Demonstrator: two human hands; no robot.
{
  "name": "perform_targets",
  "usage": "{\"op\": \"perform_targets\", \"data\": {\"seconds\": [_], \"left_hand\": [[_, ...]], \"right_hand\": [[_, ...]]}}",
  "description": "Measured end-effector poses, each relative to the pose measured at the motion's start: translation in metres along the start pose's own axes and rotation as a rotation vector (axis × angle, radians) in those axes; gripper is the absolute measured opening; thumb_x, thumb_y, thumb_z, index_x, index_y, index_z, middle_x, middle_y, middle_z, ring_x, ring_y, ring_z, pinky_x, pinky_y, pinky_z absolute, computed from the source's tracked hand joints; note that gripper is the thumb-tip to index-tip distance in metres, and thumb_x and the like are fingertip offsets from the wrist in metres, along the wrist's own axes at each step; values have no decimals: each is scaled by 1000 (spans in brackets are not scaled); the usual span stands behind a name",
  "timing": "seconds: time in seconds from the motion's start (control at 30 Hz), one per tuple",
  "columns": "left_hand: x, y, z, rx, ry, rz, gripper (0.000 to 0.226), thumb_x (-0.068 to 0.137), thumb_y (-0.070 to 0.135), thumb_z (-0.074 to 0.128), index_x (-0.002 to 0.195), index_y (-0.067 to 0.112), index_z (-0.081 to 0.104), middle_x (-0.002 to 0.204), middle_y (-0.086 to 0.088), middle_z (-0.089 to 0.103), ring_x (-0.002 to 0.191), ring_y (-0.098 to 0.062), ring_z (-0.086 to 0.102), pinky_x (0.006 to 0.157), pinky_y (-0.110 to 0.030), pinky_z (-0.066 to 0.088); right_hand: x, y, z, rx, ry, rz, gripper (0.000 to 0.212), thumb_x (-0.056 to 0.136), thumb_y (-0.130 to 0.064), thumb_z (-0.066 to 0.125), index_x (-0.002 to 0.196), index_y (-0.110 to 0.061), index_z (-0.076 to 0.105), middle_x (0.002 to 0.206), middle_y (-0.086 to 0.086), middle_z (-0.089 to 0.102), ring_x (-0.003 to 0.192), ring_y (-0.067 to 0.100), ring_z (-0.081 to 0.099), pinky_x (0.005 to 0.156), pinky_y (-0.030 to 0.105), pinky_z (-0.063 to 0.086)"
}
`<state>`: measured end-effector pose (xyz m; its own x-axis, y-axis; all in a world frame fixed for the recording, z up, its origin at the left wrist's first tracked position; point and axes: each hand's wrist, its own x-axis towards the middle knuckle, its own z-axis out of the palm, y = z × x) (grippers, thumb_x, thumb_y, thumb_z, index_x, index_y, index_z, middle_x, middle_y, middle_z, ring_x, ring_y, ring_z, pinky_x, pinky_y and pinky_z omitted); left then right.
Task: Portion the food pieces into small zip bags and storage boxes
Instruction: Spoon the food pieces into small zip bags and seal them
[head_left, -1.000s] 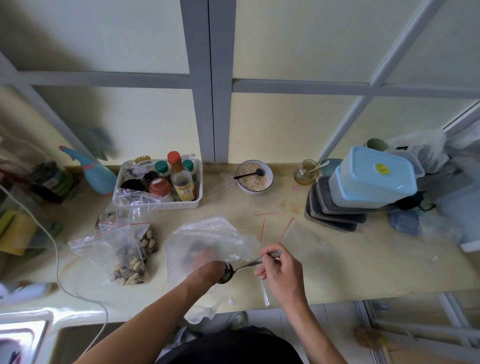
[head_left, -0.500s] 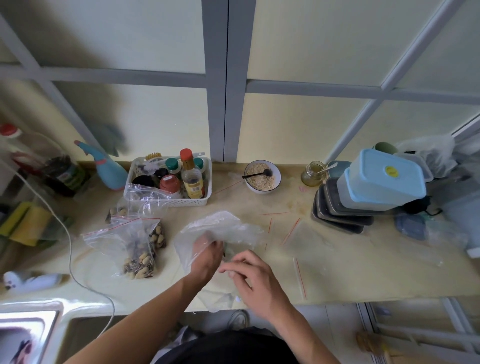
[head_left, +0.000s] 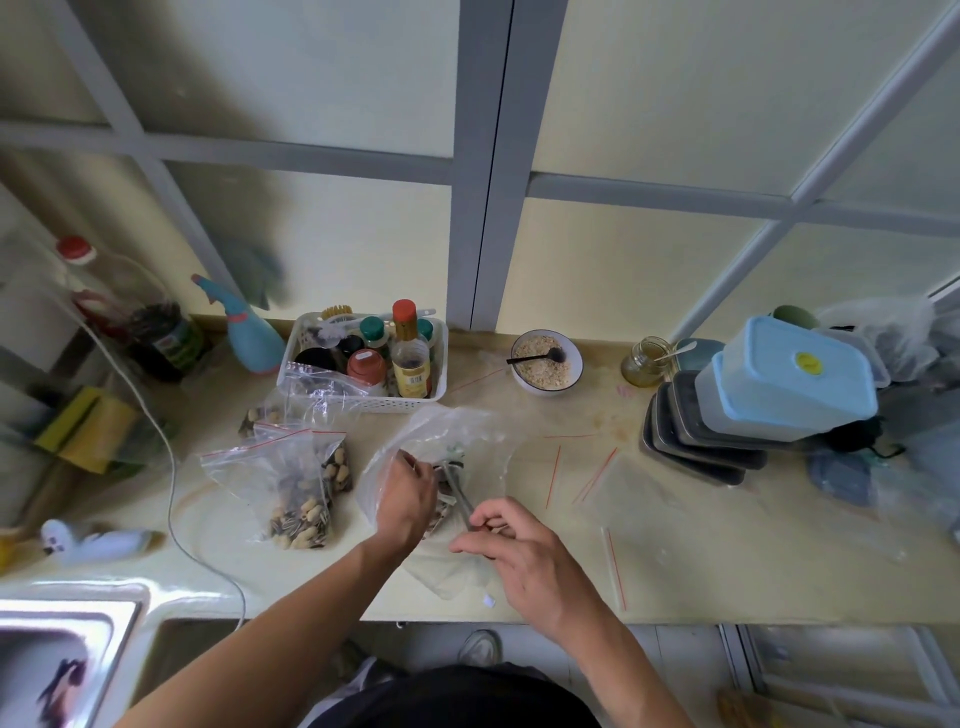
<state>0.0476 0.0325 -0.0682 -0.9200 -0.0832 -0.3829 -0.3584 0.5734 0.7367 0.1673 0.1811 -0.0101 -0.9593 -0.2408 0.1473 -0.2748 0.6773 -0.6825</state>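
Note:
My left hand (head_left: 408, 499) holds open a large clear plastic bag (head_left: 457, 431) of mixed nuts and seeds on the counter. My right hand (head_left: 519, 551) pinches the handle of a metal spoon (head_left: 460, 493) whose bowl is down inside that bag. To the left lie two small red-striped zip bags (head_left: 291, 483) filled with peanuts and sunflower seeds. Empty zip bags (head_left: 628, 493) lie flat on the right. A stack of storage boxes (head_left: 779, 384) with a blue lid stands at the far right.
A white basket of bottles (head_left: 363, 364) and a bowl of crumbs with a black spoon (head_left: 545, 358) stand at the back. A glass jar (head_left: 647, 361), a blue spray bottle (head_left: 249, 338), a white cable (head_left: 171, 467) and a sink (head_left: 57, 660) are also here.
My right hand swung the spoon from outside the bag's front into the bag mouth. My left hand kept holding the bag open. The camera tilted slightly.

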Motion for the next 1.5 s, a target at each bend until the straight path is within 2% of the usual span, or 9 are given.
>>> {"op": "perform_targets", "data": {"seconds": [0.13,0.33,0.47,0.67,0.8,1.0,1.2,1.37,1.5], "left_hand": [[2,3,-2,37,24,-3,14,101,19,45,98,5,46,81,-2,50,70,-18,48,55,-29,30],[6,6,0,126,-53,45,6,95,12,48,99,8,48,89,-6,55,80,-22,49,71,-32,34],[9,6,7,199,-33,111,9,89,14,52,83,7,55,82,-9,63,73,-24,53,63,-32,35],[6,16,12,305,60,161,16,83,15,52,67,11,54,65,0,57,63,-24,53,55,-31,34],[4,18,11,375,53,220,10,79,8,49,70,9,53,71,-9,61,68,-32,59,56,-33,36],[-17,29,4,134,192,195,10,86,10,53,79,11,60,74,-1,64,68,-20,58,58,-31,37],[-28,41,-9,-360,55,-55,10,92,10,55,88,6,63,73,-7,69,61,-21,71,67,-39,63],[-28,55,-9,-834,-48,-327,5,93,-4,51,91,-2,55,82,-19,63,63,-27,71,79,-42,62],[-22,59,0,-858,-60,-374,11,95,-5,48,87,0,52,82,-20,60,67,-28,69,80,-40,61]], "right_hand": [[3,-4,-9,3,41,-11,38,97,-11,41,109,-22,76,114,-2,53,101,13,56,89,24,48],[21,6,-36,-5,137,-32,40,93,8,53,110,-19,78,113,1,57,101,15,61,93,22,50],[37,23,-40,-1,175,-8,38,93,5,52,109,-19,77,108,0,58,96,11,61,85,19,48],[52,51,-18,114,216,187,29,97,-2,56,107,-22,74,104,-13,63,90,4,67,84,20,53],[62,65,-6,340,409,441,24,98,-2,56,101,-20,71,95,-3,74,77,7,74,78,28,60],[72,98,8,739,467,798,20,97,1,55,97,-13,71,84,8,78,73,24,76,63,26,55],[67,137,27,970,451,1055,9,99,-2,57,108,-4,57,92,29,73,56,21,73,42,20,47],[55,160,36,804,296,1210,9,95,1,59,104,1,58,69,14,68,42,17,64,41,21,47],[44,168,35,525,125,1223,21,89,-6,55,109,-7,49,99,19,70,59,27,72,50,29,53]]}}
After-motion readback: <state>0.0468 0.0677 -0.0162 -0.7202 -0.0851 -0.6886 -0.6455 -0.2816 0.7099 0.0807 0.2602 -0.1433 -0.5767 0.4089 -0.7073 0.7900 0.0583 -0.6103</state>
